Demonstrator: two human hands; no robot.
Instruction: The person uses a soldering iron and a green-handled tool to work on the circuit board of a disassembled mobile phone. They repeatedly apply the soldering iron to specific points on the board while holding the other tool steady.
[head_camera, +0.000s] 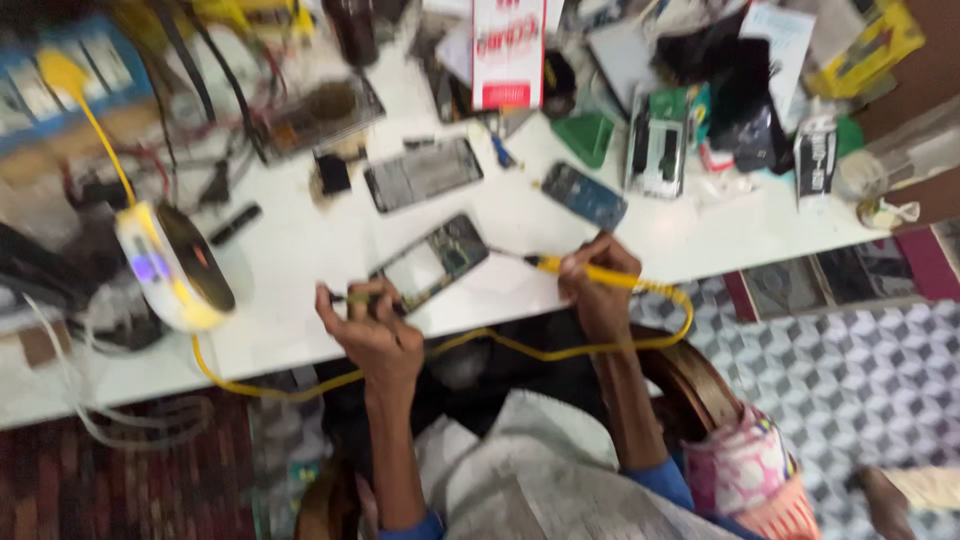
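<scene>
My phone (432, 262) lies opened near the table (300, 330) front edge, bare white top around it, clutter beyond. Its inside shows dark parts. My left hand (368, 322) closes on its near end; my right hand (598, 275) grips a yellow iron (560, 266), tip toward it
</scene>
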